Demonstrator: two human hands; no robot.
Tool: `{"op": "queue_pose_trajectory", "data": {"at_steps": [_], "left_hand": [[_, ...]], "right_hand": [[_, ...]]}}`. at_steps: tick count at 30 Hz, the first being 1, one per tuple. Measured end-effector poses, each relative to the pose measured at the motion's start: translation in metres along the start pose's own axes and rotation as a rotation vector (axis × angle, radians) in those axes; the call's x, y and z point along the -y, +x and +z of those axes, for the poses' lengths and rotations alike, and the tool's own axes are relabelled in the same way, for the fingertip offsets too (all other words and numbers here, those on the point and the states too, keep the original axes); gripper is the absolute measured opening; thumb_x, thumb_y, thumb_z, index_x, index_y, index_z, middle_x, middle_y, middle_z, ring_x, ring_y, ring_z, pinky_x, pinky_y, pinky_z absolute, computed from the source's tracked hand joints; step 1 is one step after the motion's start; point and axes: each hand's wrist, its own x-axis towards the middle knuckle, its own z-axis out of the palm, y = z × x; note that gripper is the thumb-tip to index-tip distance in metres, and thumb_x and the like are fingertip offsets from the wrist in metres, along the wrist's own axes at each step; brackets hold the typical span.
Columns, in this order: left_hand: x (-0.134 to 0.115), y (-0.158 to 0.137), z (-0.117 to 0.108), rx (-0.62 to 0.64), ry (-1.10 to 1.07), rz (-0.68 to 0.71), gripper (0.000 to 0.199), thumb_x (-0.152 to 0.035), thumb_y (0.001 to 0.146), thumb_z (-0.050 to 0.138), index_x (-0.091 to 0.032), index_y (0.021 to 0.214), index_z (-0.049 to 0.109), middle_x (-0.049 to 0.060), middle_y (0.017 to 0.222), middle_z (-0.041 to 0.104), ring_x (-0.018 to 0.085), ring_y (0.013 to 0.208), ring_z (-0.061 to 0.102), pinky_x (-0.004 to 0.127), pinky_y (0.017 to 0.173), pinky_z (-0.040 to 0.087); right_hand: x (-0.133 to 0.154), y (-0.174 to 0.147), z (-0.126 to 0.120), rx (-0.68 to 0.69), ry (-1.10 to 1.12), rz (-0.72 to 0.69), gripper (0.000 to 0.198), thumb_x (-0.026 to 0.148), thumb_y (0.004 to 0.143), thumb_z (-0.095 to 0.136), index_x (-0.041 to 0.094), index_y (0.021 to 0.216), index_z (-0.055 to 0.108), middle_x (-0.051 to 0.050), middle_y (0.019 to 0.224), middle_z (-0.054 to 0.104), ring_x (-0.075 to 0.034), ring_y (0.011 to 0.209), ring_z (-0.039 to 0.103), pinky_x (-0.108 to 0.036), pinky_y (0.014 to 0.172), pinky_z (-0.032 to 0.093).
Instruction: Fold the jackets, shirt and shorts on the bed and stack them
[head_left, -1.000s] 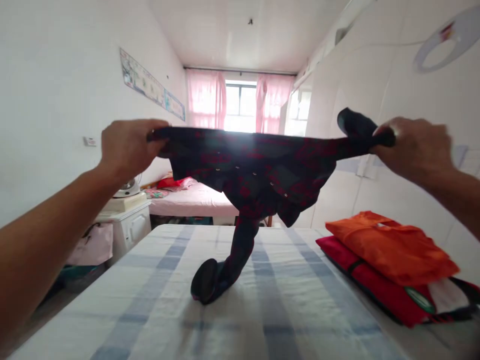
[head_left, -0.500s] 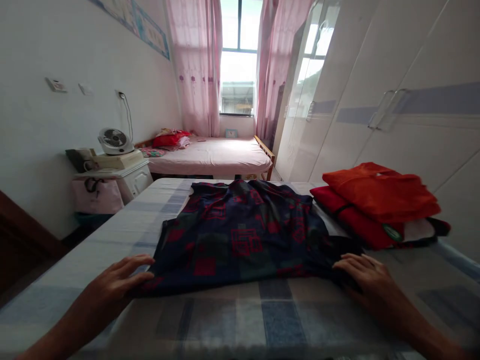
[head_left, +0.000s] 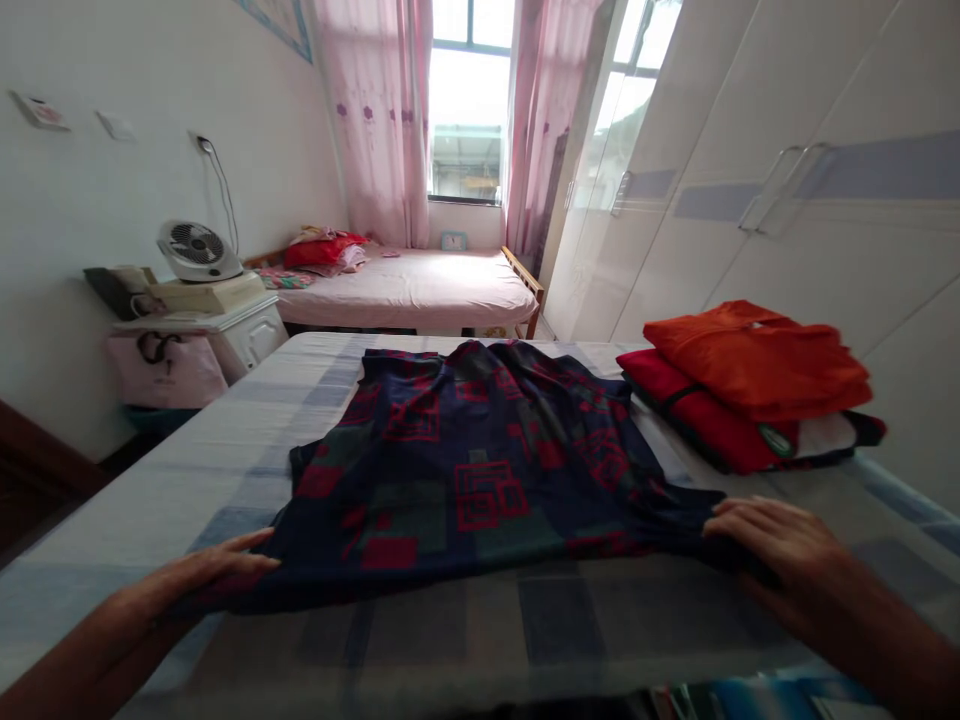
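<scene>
On the striped bedspread [head_left: 555,618], gripping the dark patterned shirt [head_left: 427,480] by one side with right hand [head_left: 787,540], touching its opposite corner with left hand [head_left: 184,575], cannot tell if pinching. Apparently spreading it flat; next likely calls for smoothing far creases beside folded clothes [head_left: 750,370].

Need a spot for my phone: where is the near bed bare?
The near bed is bare left of the shirt, beyond the left hand, and along the strip between the shirt and the bed's front edge. Right is crowded: folded clothes, shirt and right hand sit close.
</scene>
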Motion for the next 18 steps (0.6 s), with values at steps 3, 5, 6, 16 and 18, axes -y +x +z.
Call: {"op": "queue_pose_trajectory", "data": {"at_steps": [3,5,6,16,18], "left_hand": [[-0.013,0.034,-0.008,-0.042,-0.174,-0.223,0.028,-0.051,0.067,0.061,-0.038,0.089,0.073,-0.005,0.097,0.074,0.026,0.094,0.068,0.033,0.084,0.054],[-0.029,0.065,-0.01,-0.171,-0.325,-0.393,0.037,-0.052,0.064,0.066,-0.031,0.093,0.071,-0.003,0.09,0.074,0.024,0.088,0.068,0.032,0.081,0.055],[-0.037,0.08,-0.008,-0.235,-0.428,-0.471,0.04,-0.05,0.062,0.067,-0.028,0.096,0.069,-0.002,0.086,0.074,0.023,0.083,0.069,0.029,0.075,0.056],[-0.029,0.105,0.024,-0.147,-0.735,-0.902,0.028,-0.047,0.048,0.076,-0.03,0.069,0.068,0.0,0.071,0.074,0.026,0.073,0.07,0.03,0.053,0.057],[-0.029,0.103,0.025,-0.08,-0.732,-0.917,0.035,-0.049,0.048,0.078,-0.029,0.076,0.068,-0.002,0.068,0.073,0.023,0.067,0.069,0.027,0.053,0.055]], "right_hand": [[-0.021,0.06,-0.013,0.028,-0.009,0.045,0.018,0.026,0.078,0.052,0.025,0.094,0.062,-0.007,0.1,0.066,-0.027,0.095,0.061,-0.042,0.082,0.048],[-0.033,0.112,-0.017,0.024,-0.028,0.06,0.022,0.027,0.081,0.05,0.021,0.099,0.061,-0.01,0.106,0.064,-0.029,0.104,0.057,-0.045,0.09,0.043],[-0.039,0.137,-0.015,-0.01,-0.044,0.109,0.025,0.027,0.083,0.048,0.019,0.103,0.061,-0.011,0.111,0.062,-0.029,0.109,0.054,-0.046,0.093,0.04],[-0.047,0.138,0.096,0.048,0.164,0.747,0.061,0.054,0.091,0.029,0.008,0.121,0.056,-0.019,0.12,0.058,-0.029,0.111,0.054,-0.041,0.091,0.043],[-0.047,0.122,0.11,0.123,0.249,0.766,0.059,0.056,0.09,0.031,0.012,0.114,0.062,-0.016,0.112,0.063,-0.027,0.104,0.058,-0.04,0.088,0.045]]}}
